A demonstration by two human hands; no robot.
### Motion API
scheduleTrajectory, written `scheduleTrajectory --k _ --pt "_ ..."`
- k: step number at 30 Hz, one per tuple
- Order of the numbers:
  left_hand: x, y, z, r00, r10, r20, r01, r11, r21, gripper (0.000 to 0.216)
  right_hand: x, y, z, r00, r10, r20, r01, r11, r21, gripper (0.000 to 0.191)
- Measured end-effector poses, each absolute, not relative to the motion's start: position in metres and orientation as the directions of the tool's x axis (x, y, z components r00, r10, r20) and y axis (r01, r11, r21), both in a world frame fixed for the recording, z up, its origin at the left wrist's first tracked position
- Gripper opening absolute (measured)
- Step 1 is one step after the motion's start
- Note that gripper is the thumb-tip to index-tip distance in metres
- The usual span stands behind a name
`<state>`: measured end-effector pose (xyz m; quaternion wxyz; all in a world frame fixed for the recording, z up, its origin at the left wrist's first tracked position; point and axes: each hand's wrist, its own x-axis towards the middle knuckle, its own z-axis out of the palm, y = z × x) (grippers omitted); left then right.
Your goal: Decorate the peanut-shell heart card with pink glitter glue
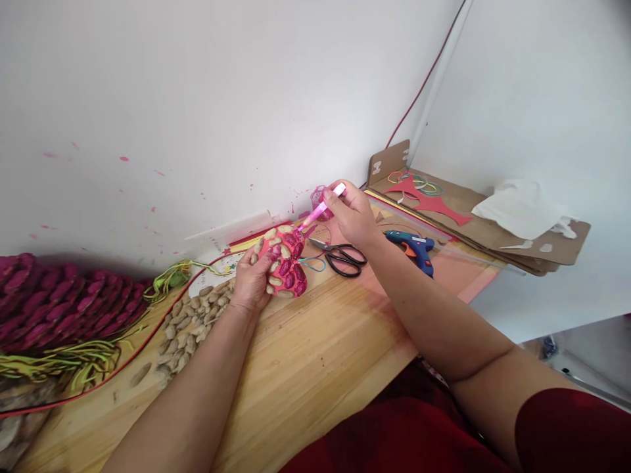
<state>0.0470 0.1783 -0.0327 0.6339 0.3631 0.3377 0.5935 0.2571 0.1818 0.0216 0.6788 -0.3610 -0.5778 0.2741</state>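
Observation:
My left hand point(251, 279) holds a red card piece covered with peanuts point(287, 268) by its left side, the thumb pressed on its face. Several of those peanuts are magenta on the right side; others keep their pale shell colour. Between the fingers of my right hand point(353, 213) is a white-handled paintbrush point(323, 207), tilted down, its pink-stained end touching the upper right of the piece. Behind that hand, partly hidden, stands a pink-stained clear cup point(319, 197). Black-handled scissors point(342, 257) lie just right of the piece, beside a blue loop of cord point(315, 264).
Loose peanuts point(190, 328) lie left of my left hand. Magenta peanut-covered pieces point(64, 295) with green cords are stacked far left. A red cable point(158, 328) crosses the table. Right are a blue glue gun point(414, 248) and cardboard point(557, 253) bearing white tissue point(517, 207).

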Motion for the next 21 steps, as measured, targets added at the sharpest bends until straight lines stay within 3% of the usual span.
scheduleTrajectory --k 10,21 --pt "0.0448 0.18 -0.0363 0.076 0.997 0.014 -0.496 0.026 0.868 0.053 0.2555 0.183 0.0186 0.209 0.79 0.576 0.029 0.584 -0.811 0.054" --pt "0.0436 0.1807 -0.0355 0.077 0.997 0.016 -0.502 0.025 0.865 0.05 0.2562 0.1774 0.0224 0.24 0.761 0.602 0.118 0.593 -0.797 0.047"
